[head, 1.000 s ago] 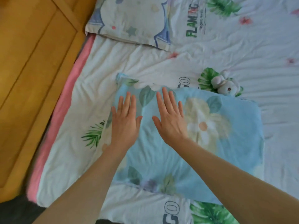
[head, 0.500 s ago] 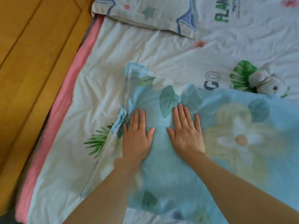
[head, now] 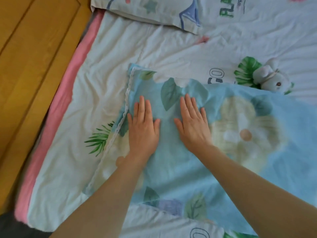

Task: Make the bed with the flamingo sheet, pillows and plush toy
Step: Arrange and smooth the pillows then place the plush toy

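A light-blue pillow (head: 257, 152) with a big flower and leaf print lies across the white flamingo sheet (head: 120, 54). My left hand (head: 143, 130) lies flat on the pillow near its left, lace-trimmed edge, fingers straight. Beside it my right hand (head: 193, 127) presses flat on the same pillow, fingers straight and pointing away from me. A second pillow (head: 145, 9) with a star and blue-triangle print sits at the top of the bed. A small white plush toy (head: 270, 78) lies on the sheet just beyond the blue pillow's far edge, at the right.
A pink underlay (head: 68, 93) shows along the bed's left edge. Left of it runs a yellow wooden panel (head: 29, 66). Something dark (head: 10, 225) shows at the bottom-left corner.
Both hands have slid toward me on the blue pillow and spread slightly apart. The camera has moved closer, so the bed and plush toy look larger.
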The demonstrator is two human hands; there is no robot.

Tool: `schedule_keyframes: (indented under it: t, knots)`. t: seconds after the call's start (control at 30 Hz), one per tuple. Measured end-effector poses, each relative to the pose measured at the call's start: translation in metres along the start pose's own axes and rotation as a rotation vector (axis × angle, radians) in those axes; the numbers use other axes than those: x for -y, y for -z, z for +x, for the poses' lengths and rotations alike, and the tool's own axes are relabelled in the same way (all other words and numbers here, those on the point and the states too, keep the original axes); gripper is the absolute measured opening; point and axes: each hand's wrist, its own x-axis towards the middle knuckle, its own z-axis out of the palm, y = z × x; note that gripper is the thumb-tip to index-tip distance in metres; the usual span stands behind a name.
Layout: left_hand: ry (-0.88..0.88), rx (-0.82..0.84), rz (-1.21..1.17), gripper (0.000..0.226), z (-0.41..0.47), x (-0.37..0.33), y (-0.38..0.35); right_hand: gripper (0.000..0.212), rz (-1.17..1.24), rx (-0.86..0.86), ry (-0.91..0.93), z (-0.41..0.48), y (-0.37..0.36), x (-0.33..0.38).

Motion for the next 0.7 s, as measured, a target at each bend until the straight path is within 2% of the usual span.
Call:
schedule_keyframes:
  t: [0.17, 0.4, 0.47, 0.57, 0.7]
  knots:
    - [-0.064, -0.117, -0.063, 0.064, -0.017, -0.033, 0.012, 0.061, 0.079, -0.193, -0.002, -0.017, 0.02, 0.003]
    - [-0.126, -0.152, 0.016, 0.061, -0.046, -0.025, 0.007, 0.063, 0.08, -0.389, -0.085, -0.065, 0.013, -0.003]
    - [-0.193, -0.075, 0.104, 0.065, -0.058, -0.016, -0.014, 0.064, 0.037, -0.323, -0.138, -0.082, -0.008, -0.01]
    - [-0.231, 0.024, 0.246, 0.071, -0.069, -0.007, -0.044, 0.068, -0.124, -0.093, -0.138, -0.103, -0.051, -0.025]
    - [-0.222, 0.023, 0.265, 0.071, -0.064, -0.012, -0.043, 0.069, -0.186, -0.079, -0.123, -0.097, -0.053, -0.031]
